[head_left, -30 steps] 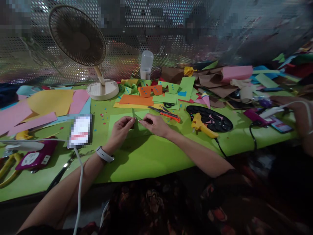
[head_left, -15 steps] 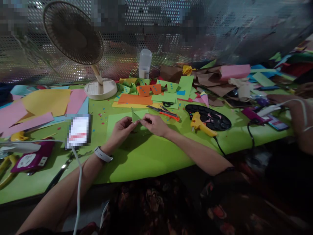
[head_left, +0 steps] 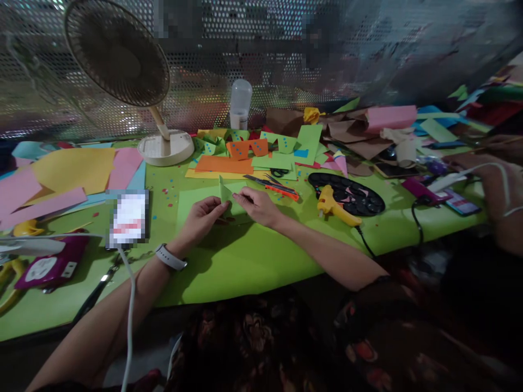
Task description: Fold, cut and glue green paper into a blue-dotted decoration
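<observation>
A small folded piece of green paper (head_left: 224,191) stands up between my two hands. My left hand (head_left: 205,213) pinches its lower left part, with thumb and fingers closed. On the other side, my right hand (head_left: 258,206) grips the paper's right edge between thumb and forefinger. Beneath both hands lies a flat light-green sheet (head_left: 188,200) on the green-covered table. Just beyond my right hand rest an orange utility knife (head_left: 283,190) and a pair of scissors with black handles (head_left: 279,172).
A yellow glue gun (head_left: 337,207) leans on a black palette tray (head_left: 368,197) at right. Orange paper glasses (head_left: 247,148) stand behind. A fan (head_left: 165,147), a phone (head_left: 129,218) and a white cable are at left. Another person's arm (head_left: 496,185) is at far right.
My right fingers have shifted slightly up along the green paper's edge, and the paper stands a little more upright. My left hand keeps its pinch. The view has shifted slightly.
</observation>
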Tool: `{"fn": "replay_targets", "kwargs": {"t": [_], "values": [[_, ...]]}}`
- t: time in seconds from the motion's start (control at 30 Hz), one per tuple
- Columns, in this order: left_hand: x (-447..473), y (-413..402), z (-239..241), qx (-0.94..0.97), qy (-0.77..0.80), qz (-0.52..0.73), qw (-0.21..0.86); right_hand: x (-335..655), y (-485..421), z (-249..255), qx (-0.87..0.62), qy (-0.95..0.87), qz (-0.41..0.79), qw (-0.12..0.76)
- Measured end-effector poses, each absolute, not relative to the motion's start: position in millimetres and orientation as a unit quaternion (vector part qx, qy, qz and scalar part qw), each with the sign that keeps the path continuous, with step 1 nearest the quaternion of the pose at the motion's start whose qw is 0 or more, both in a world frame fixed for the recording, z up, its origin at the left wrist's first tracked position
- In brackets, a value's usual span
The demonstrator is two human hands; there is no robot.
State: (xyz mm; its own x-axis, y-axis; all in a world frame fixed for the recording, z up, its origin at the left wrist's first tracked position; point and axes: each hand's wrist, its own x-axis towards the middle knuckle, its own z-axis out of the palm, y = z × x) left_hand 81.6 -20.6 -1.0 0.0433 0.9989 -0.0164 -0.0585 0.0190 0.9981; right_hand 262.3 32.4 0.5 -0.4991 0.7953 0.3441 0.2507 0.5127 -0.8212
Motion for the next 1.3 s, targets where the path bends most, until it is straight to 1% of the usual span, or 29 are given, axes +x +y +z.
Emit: {"fn": "replay_targets", "kwargs": {"t": [0.2, 0.4, 0.6, 0.93, 1.17, 1.3], "values": [[79.5, -19.5, -4.1, 0.51, 0.476, 0.506, 0.508, 262.3, 32.0, 1.5, -0.337, -0.775, 0.396, 0.361], [80.5, -19.2, -1.9, 0.509, 0.478, 0.513, 0.499, 260.7, 33.1, -2.1, -0.335, -0.772, 0.39, 0.374], [77.9, -20.1, -2.5, 0.479, 0.495, 0.472, 0.551, 260.5, 33.3, -1.8, -0.324, -0.778, 0.389, 0.373], [75.8, -19.0, -5.5, 0.487, 0.494, 0.444, 0.567, 260.0, 32.2, -1.5, -0.337, -0.765, 0.393, 0.384], [75.2, -18.2, -1.4, 0.485, 0.498, 0.477, 0.538, 262.7, 31.7, 2.9, -0.359, -0.722, 0.483, 0.341], [75.5, -19.0, 0.4, 0.481, 0.501, 0.483, 0.533, 263.1, 33.2, 1.9, -0.351, -0.712, 0.501, 0.344]]}}
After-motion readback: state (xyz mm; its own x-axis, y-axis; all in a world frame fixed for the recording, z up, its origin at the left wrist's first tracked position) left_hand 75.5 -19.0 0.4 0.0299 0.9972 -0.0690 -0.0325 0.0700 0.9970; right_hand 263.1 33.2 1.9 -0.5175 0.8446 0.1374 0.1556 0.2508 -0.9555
